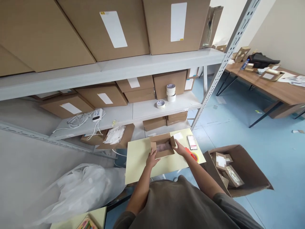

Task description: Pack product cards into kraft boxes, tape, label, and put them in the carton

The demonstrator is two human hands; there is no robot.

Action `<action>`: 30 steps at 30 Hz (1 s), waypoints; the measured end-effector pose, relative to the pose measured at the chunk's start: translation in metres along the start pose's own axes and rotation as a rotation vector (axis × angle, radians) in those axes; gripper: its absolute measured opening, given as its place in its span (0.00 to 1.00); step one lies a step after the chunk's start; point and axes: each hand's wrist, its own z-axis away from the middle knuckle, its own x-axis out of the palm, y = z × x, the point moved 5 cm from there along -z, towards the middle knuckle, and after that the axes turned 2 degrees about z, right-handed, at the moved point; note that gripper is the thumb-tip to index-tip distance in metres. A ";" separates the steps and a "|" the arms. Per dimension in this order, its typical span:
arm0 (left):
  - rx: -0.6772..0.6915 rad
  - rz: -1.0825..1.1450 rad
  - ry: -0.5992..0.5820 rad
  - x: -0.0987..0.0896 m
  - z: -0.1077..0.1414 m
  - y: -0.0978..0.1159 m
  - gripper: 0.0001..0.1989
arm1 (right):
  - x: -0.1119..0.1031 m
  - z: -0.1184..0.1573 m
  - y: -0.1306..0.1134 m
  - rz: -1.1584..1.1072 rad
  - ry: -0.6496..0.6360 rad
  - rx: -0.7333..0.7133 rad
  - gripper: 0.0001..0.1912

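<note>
A small open cardboard box (165,154) stands on the pale yellow table (135,159), with something pinkish and see-through inside. At the box's left end, my left hand (152,158) rests with its fingers apart against the flap and front wall. My right hand (179,148) holds the right end of the box, its fingers round the flap. Beside my right forearm lie a red tape dispenser (190,153) with a yellow roll and a label sheet (192,142). A white paper (178,136) lies behind the box.
Metal shelves (164,63) with cartons rise ahead, holding tape rolls (171,93) and a power strip (97,114). A large carton (247,168) with small boxes stands at right. A bag of white packing material (88,187) is at left. A wooden desk (269,82) stands far right.
</note>
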 end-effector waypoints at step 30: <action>0.160 -0.156 0.236 -0.092 -0.019 0.000 0.56 | 0.069 -0.019 -0.072 0.400 0.147 -0.098 0.52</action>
